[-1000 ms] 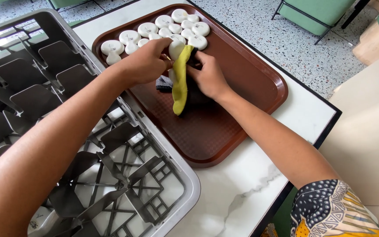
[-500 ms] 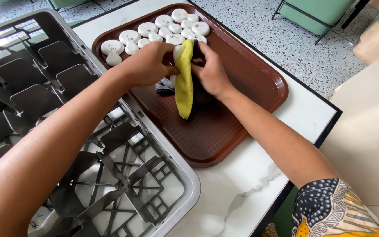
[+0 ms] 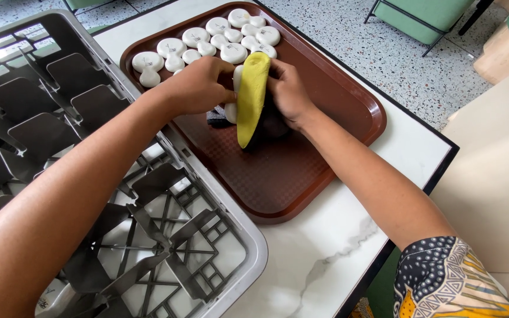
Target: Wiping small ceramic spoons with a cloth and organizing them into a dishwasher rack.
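Yellow cloth [image 3: 251, 97] sits over the brown tray [image 3: 349, 112] w/ long axis running away from the person, pinched betw. both hands: left hand [image 3: 198, 87] closed on its left edge, right hand [image 3: 290, 88] gripping right.

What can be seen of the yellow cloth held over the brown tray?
The yellow cloth looks soft and folded into a long, narrow strip, rounded at both ends, with something dark beneath it. It hangs lengthwise over the brown plastic tray, near small white dishes. The left hand and the right hand grip it from either side.
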